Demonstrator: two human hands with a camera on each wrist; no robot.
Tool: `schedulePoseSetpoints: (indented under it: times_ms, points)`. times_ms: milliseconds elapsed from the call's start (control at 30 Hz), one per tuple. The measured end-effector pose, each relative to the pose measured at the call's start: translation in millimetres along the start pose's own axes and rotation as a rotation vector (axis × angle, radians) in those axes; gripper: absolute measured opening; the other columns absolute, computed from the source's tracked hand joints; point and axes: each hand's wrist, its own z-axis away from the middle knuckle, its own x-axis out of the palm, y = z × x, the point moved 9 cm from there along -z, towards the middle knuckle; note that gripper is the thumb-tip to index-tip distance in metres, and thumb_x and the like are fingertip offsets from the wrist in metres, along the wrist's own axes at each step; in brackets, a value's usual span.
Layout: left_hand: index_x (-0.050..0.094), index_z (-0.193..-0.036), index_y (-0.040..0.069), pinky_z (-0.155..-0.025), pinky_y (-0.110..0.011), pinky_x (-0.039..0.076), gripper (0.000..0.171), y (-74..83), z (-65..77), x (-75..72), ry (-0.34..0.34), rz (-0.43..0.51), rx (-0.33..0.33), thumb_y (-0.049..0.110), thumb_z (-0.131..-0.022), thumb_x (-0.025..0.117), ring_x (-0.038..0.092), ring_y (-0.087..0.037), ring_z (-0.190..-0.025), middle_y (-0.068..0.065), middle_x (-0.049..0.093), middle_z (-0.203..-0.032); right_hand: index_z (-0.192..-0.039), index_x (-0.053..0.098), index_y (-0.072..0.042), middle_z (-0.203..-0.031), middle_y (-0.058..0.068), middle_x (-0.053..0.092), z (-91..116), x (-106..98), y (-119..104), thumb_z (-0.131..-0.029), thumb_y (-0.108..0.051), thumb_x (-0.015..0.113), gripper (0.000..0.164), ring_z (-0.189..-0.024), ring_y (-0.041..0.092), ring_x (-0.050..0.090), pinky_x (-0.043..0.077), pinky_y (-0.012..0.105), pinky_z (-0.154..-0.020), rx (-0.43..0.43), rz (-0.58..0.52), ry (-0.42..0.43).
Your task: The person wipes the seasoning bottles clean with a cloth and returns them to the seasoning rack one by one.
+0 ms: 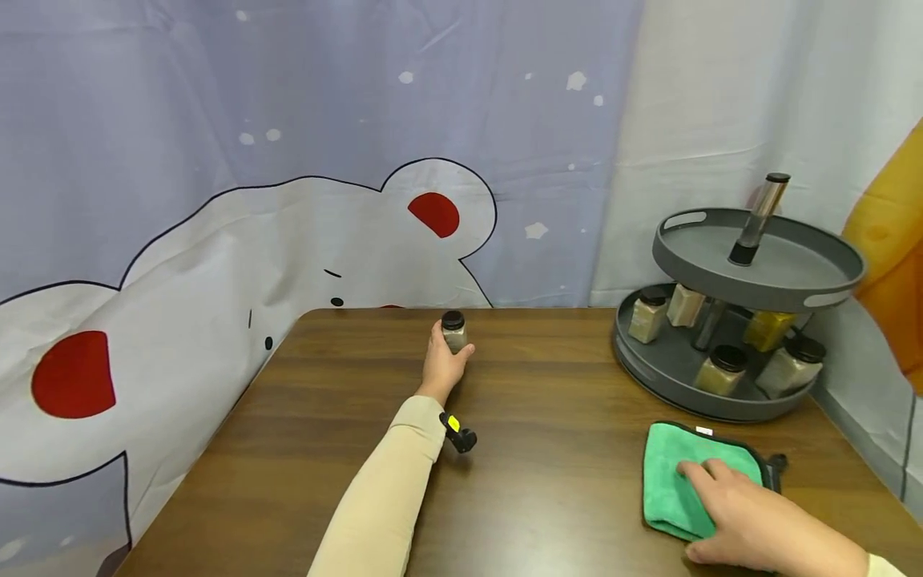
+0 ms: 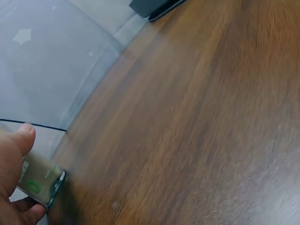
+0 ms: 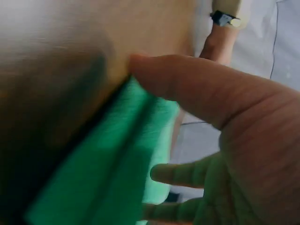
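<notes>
Near the back edge of the wooden table, my left hand (image 1: 441, 365) grips a small square glass jar (image 1: 454, 340) with a black lid and pale contents. The left wrist view shows the jar (image 2: 42, 182) between thumb and fingers, with a green mark on its label. At the right, my right hand (image 1: 743, 513) is over a folded green cloth (image 1: 667, 481) with dark edging. Seen from the right wrist, the thumb lies at one edge of the cloth (image 3: 108, 164), and the fingers are spread apart from it on the other side.
A grey two-tier turntable rack (image 1: 757, 280) stands at the back right. Its lower tier (image 1: 649, 373) holds several black-lidded jars, among them a front jar (image 1: 721, 373); a clear-and-black tube (image 1: 759, 220) rises from the upper tier. A printed curtain (image 1: 548, 160) hangs behind the table (image 1: 548, 449).
</notes>
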Motion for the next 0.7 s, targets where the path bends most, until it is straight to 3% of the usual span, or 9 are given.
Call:
schedulePoseSetpoints:
  times_ms: [100,200,367,433,533,600,667,700]
  points:
    - [0.033,-0.153,0.005,-0.109,-0.052,0.040,0.073,-3.8,0.3,-5.0,-0.006,-0.030,0.003,0.022,-0.095,0.074,0.050,-0.039,-0.133,-0.021,0.050,-0.146,-0.136,0.051,0.001,-0.124,0.022,0.052,3.1,11.4,6.8,-0.067,-0.044,0.091,0.091,-0.109,0.037,0.057,0.050,0.055,-0.082,-0.002,0.010,-0.014]
    - [0.040,-0.150,0.005,-0.106,-0.051,0.043,0.068,-3.6,3.8,-3.9,-0.045,-0.048,0.016,0.025,-0.094,0.074,0.054,-0.038,-0.129,-0.020,0.055,-0.141,-0.130,0.055,0.001,-0.118,0.019,0.055,3.9,9.7,5.5,-0.068,-0.034,0.092,0.080,-0.103,0.033,0.060,0.052,0.051,-0.080,-0.056,0.074,0.083]
    - [0.043,-0.148,0.006,-0.101,-0.050,0.047,0.067,8.6,19.4,13.0,-0.209,-0.076,0.108,0.028,-0.094,0.075,0.059,-0.035,-0.123,-0.018,0.060,-0.136,-0.118,0.060,-0.001,-0.099,0.012,0.058,0.4,0.5,2.9,-0.073,-0.015,0.087,0.055,-0.079,0.022,0.061,0.053,0.039,-0.066,-0.085,0.168,0.189]
    - [0.043,-0.148,0.007,-0.099,-0.049,0.049,0.065,15.7,28.8,19.5,-0.274,-0.091,0.144,0.028,-0.094,0.074,0.060,-0.033,-0.121,-0.017,0.061,-0.135,-0.106,0.062,-0.004,-0.089,0.006,0.056,-2.2,-7.6,1.7,-0.076,-0.010,0.080,0.035,-0.072,0.015,0.056,0.049,0.035,-0.062,-0.089,0.171,0.227]
    - [0.044,-0.146,0.008,-0.098,-0.048,0.049,0.063,26.1,44.8,27.1,-0.356,-0.102,0.171,0.026,-0.094,0.074,0.061,-0.032,-0.120,-0.016,0.062,-0.134,-0.091,0.056,-0.009,-0.075,0.000,0.048,-7.1,-23.7,4.1,-0.084,-0.007,0.068,0.014,-0.064,0.014,0.047,0.042,0.034,-0.057,-0.055,0.073,0.243]
    - [0.045,-0.145,0.009,-0.097,-0.048,0.050,0.061,31.9,56.3,32.6,-0.406,-0.115,0.179,0.027,-0.094,0.074,0.061,-0.032,-0.120,-0.015,0.063,-0.132,-0.088,0.051,-0.012,-0.069,-0.001,0.042,-10.4,-36.9,7.1,-0.089,-0.008,0.060,0.010,-0.061,0.013,0.044,0.038,0.032,-0.056,-0.026,-0.038,0.261]
    - [0.045,-0.144,0.011,-0.096,-0.047,0.050,0.060,37.0,68.3,38.4,-0.454,-0.125,0.189,0.027,-0.094,0.074,0.062,-0.031,-0.118,-0.014,0.064,-0.130,-0.099,0.057,-0.008,-0.073,0.002,0.052,-14.9,-51.4,11.0,-0.094,-0.011,0.055,0.006,-0.063,0.016,0.049,0.041,0.032,-0.056,0.012,-0.178,0.273]
    - [0.045,-0.144,0.011,-0.096,-0.047,0.050,0.059,39.6,74.6,41.5,-0.478,-0.125,0.194,0.027,-0.094,0.074,0.062,-0.030,-0.117,-0.014,0.065,-0.129,-0.107,0.060,-0.004,-0.079,0.007,0.059,-17.7,-59.7,11.7,-0.097,-0.013,0.053,0.015,-0.065,0.016,0.052,0.042,0.032,-0.057,0.018,-0.240,0.302]
